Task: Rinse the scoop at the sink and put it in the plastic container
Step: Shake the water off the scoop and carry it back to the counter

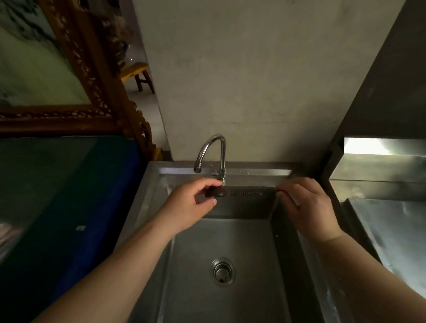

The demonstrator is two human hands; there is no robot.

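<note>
Over the stainless steel sink [288, 268], below the curved chrome tap [210, 151], the small dark brown scoop with its long thin handle [217, 192] hangs level, left hand [189, 208] fingers pinching its bowl, right hand [306, 206] fingers pinching the handle tip; it looks light, stiff, likely slippery wet, so both ends suit.

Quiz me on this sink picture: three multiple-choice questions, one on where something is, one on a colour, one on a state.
1. Where is the scoop?
A. over the sink, below the faucet
B. on the stool
C. in the drain

2. The scoop's bowl is:
A. white
B. dark brown
C. yellow

3. Water from the faucet:
A. a strong stream
B. none visible
C. the basin is full

Answers: 1 A, the left hand and right hand hold its two ends there. 2 B, it looks dark brown. 3 B, no stream shows and the drain lies bare.
</note>
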